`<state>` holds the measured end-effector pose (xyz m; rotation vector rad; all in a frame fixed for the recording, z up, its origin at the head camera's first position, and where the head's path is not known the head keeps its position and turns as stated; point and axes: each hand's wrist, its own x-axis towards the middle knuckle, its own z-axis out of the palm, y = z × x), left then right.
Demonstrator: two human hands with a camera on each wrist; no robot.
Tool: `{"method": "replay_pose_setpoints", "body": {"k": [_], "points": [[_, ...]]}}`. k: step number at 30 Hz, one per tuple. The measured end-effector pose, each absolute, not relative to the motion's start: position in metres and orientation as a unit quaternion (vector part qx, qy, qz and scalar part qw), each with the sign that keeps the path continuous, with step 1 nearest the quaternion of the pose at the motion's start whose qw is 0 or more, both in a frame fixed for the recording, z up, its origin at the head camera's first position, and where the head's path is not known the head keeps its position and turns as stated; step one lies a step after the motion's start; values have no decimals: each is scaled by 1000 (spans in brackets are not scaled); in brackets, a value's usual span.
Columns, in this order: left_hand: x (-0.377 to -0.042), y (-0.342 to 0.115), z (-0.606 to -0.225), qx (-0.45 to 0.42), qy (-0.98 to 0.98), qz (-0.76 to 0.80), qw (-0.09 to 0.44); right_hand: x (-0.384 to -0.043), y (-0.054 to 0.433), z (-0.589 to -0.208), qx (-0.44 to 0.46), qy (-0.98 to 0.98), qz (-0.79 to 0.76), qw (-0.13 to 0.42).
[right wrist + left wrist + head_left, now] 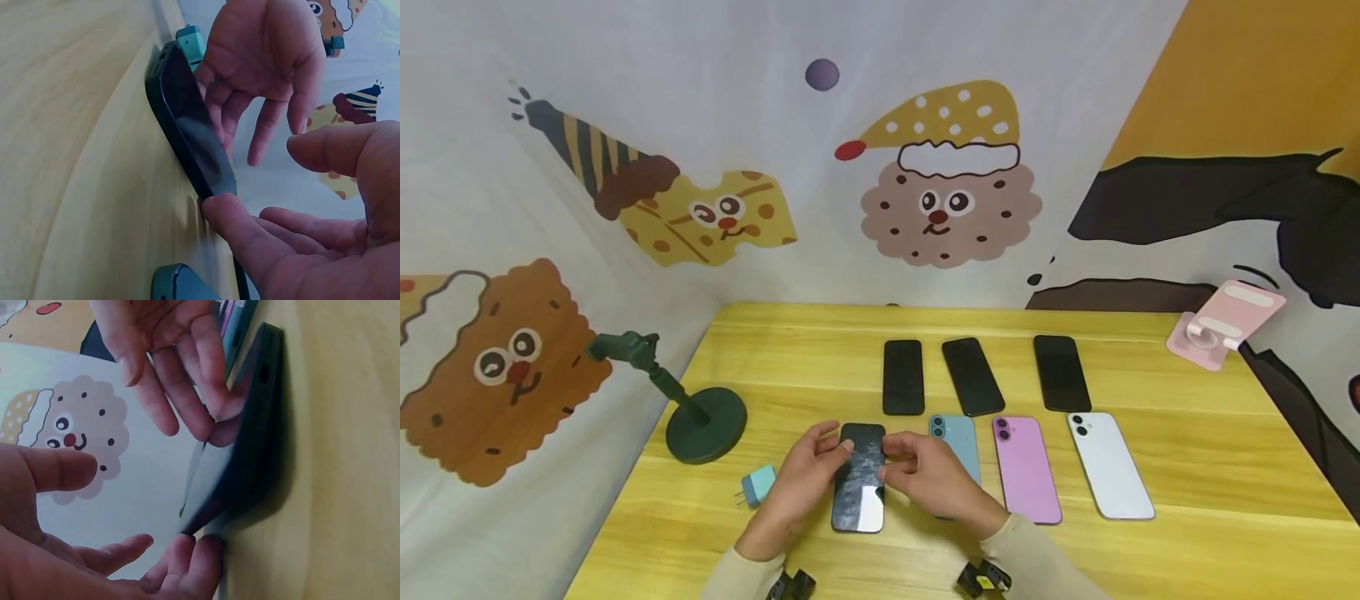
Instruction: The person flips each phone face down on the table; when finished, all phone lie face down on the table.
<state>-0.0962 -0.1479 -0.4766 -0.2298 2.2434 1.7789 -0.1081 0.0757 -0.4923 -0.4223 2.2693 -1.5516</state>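
Note:
A phone (859, 487) with its dark, glossy screen up is between my two hands, low over the wooden table. My left hand (805, 475) is at its left side; in the left wrist view its fingertips (181, 550) touch the phone's edge while the thumb stands off. On the other side, my right hand (936, 477) has a fingertip (219, 206) against the long edge, its thumb raised. Both hands have relaxed, spread fingers. Partly hidden behind my right hand lies a blue phone (961, 435), back up.
Back up at right lie a pink phone (1030, 479) and a white phone (1112, 471). Behind them, three black phones (903, 377) lie in a row. A blue charger plug (760, 485) and green stand (706, 427) are at left; a pink stand (1240, 312) is at far right.

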Motion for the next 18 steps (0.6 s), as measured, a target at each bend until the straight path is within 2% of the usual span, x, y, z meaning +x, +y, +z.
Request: {"method": "replay_pose_setpoints", "body": {"k": [12,18], "points": [[-97,-147,-478,-54,758,645,86,-112,74,-495,-148,803,-549,179],[-99,-146,-484,-35,737,668,98,-114,74,-494,-145,804,-548,178]]}}
